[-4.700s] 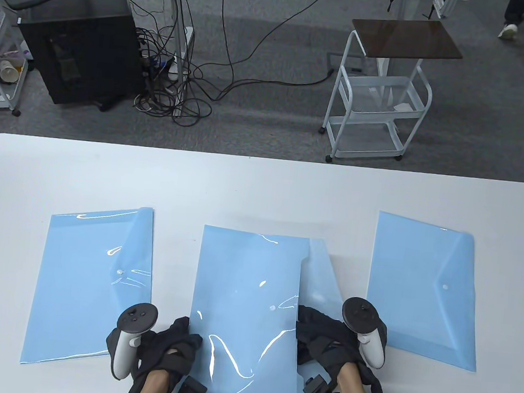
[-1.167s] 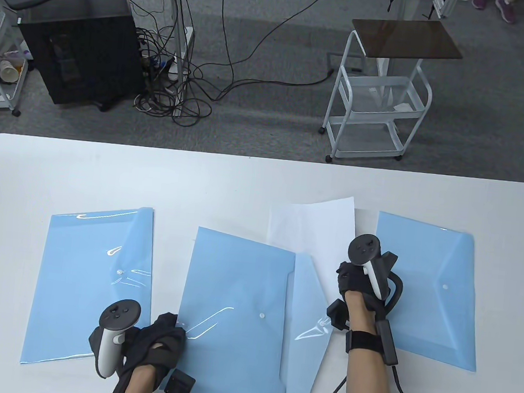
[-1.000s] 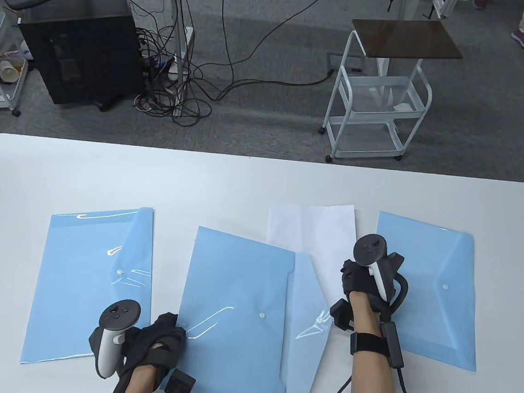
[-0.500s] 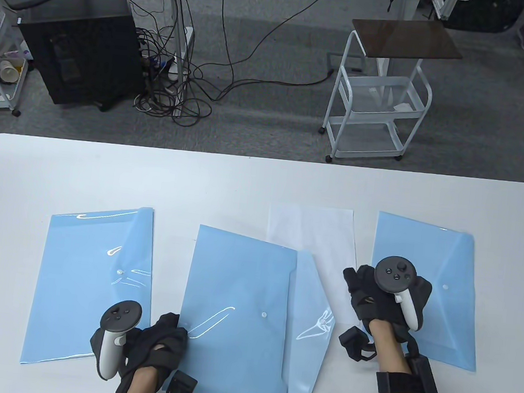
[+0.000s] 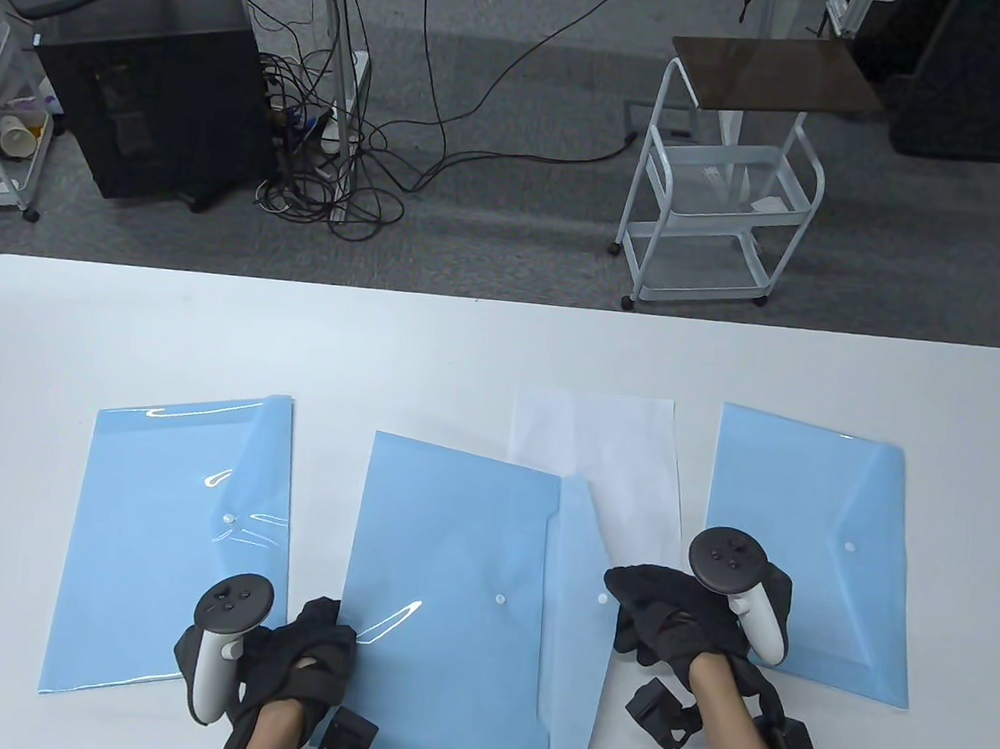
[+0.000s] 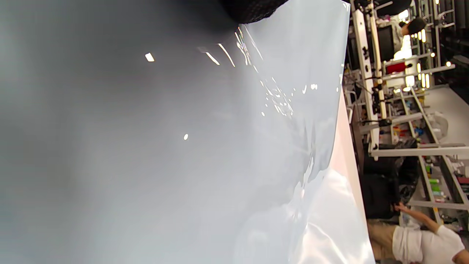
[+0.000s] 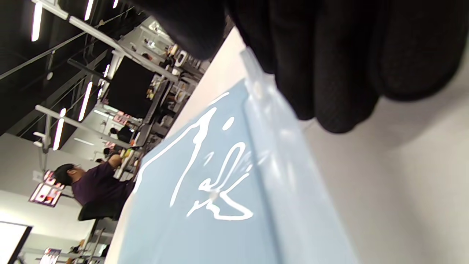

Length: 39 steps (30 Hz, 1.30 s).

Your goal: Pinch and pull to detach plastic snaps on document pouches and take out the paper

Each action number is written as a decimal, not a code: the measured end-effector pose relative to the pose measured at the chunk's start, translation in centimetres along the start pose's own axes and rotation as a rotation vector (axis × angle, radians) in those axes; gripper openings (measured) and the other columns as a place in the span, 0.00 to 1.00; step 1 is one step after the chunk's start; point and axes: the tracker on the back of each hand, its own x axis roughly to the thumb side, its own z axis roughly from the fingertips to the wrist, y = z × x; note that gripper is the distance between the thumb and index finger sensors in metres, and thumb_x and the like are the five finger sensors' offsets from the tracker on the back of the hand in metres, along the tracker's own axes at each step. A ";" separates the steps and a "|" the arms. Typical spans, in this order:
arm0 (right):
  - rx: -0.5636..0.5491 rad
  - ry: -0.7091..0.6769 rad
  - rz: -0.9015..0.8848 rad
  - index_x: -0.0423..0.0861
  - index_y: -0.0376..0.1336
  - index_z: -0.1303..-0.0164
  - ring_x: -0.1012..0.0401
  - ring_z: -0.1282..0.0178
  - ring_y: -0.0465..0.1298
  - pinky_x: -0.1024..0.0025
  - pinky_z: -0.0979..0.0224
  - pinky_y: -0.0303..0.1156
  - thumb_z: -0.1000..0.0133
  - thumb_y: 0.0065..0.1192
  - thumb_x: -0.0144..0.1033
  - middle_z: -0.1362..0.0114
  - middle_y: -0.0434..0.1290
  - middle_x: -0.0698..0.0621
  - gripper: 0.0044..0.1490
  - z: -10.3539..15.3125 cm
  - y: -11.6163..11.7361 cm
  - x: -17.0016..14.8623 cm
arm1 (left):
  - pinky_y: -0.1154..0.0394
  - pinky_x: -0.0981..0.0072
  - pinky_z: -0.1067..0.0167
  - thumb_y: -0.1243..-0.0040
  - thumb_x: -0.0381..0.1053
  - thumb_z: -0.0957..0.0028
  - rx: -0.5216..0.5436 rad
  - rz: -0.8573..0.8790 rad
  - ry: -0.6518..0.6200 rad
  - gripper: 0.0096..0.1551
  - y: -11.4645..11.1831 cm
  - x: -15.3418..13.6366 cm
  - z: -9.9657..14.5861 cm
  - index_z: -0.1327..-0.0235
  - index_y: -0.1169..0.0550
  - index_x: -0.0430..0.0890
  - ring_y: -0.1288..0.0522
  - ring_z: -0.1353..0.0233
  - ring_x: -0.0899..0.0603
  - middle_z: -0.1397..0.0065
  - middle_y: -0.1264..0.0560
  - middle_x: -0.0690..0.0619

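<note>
Three blue document pouches lie on the white table (image 5: 467,345). The middle pouch (image 5: 452,599) has its flap (image 5: 574,664) folded out to the right, and the snap (image 5: 603,598) shows near the flap's tip. A white paper (image 5: 607,455) lies flat behind the flap. My right hand (image 5: 633,595) is at the flap's tip, where its fingers (image 7: 329,73) and thumb close on the flap's edge (image 7: 285,172). My left hand (image 5: 325,631) sits curled on the near-left edge of the middle pouch, one fingertip (image 6: 253,9) on the glossy surface (image 6: 220,146).
The left pouch (image 5: 175,538) and the right pouch (image 5: 810,546) lie with their flaps snapped down. Beyond the table's far edge are a white trolley (image 5: 721,184), a black computer case (image 5: 148,84) and floor cables. People sit in the wrist views' background.
My right hand laid the paper flat behind the flap, let it go, and drew back toward me and left onto the flap's tip. The left hand has stayed in place.
</note>
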 end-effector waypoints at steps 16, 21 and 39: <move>0.159 -0.167 0.469 0.33 0.51 0.17 0.24 0.22 0.55 0.24 0.32 0.57 0.35 0.52 0.29 0.13 0.51 0.24 0.36 -0.5 8.1 4.9 | 0.17 0.51 0.50 0.50 0.38 0.39 0.013 -0.052 0.011 0.27 -0.3 0.0 -0.2 0.27 0.39 0.35 0.15 0.46 0.40 0.33 0.25 0.44; 0.166 -0.161 0.668 0.37 0.45 0.16 0.24 0.20 0.47 0.21 0.30 0.50 0.35 0.53 0.30 0.12 0.44 0.27 0.39 -0.9 10.7 4.8 | 0.17 0.50 0.49 0.50 0.38 0.39 0.017 -0.058 0.017 0.28 -0.4 0.0 -0.2 0.27 0.39 0.35 0.15 0.46 0.40 0.33 0.25 0.44; 0.173 -0.140 0.961 0.37 0.43 0.20 0.22 0.22 0.49 0.18 0.32 0.51 0.35 0.53 0.32 0.15 0.43 0.23 0.38 -1.2 14.1 5.0 | 0.17 0.51 0.49 0.50 0.39 0.38 0.030 -0.085 0.037 0.28 -0.5 0.0 -0.4 0.27 0.40 0.35 0.15 0.46 0.40 0.33 0.25 0.45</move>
